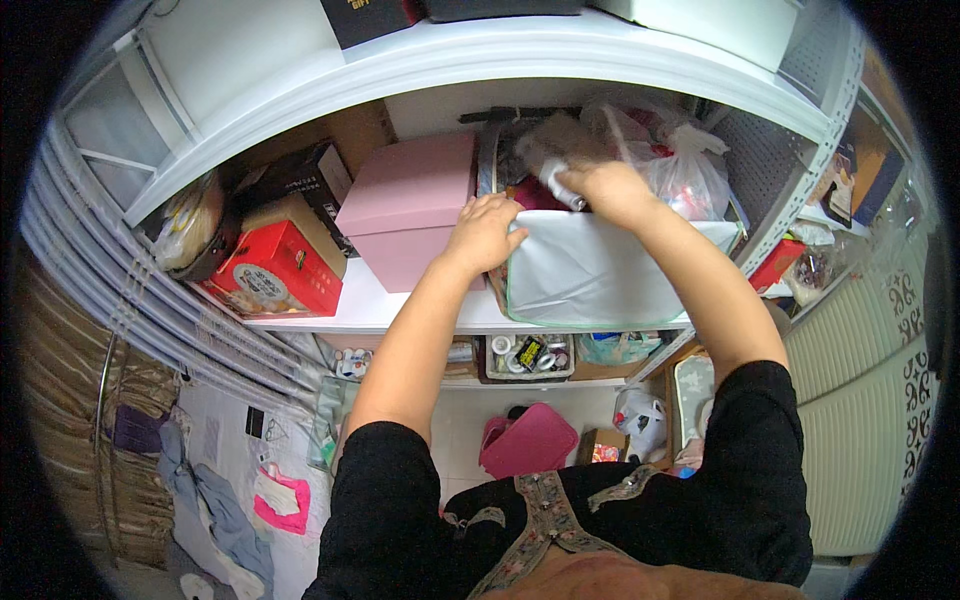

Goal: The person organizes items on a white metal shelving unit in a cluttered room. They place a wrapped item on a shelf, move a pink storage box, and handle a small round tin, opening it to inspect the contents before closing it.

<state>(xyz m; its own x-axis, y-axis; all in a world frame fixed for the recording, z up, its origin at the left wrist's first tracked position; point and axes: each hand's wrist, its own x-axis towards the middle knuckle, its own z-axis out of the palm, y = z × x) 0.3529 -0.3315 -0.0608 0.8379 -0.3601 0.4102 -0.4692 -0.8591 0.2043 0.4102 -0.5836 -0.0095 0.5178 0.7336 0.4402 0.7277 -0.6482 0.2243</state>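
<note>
On the white shelf stands a fabric storage box (596, 270), its pale front panel edged in green and its top uncovered. My left hand (486, 232) grips the box's left upper corner, fingers over the edge beside a lidded pink box (409, 206). Over the opening, my right hand (609, 191) holds a whitish item (561, 184), blurred by motion. A grey-brown blurred thing (559, 139) lies just behind that item; whether the two are joined is unclear. Knotted clear plastic bags (686, 169) fill the right part of the box. My right forearm hides some of the front panel.
Left on the shelf are a red carton (277, 274), a black box (326, 180) and a dark round container (199, 232). The upper shelf edge (480, 52) overhangs my hands. Below stands a basket of small items (529, 356); a pink plastic bin (529, 442) is on the floor.
</note>
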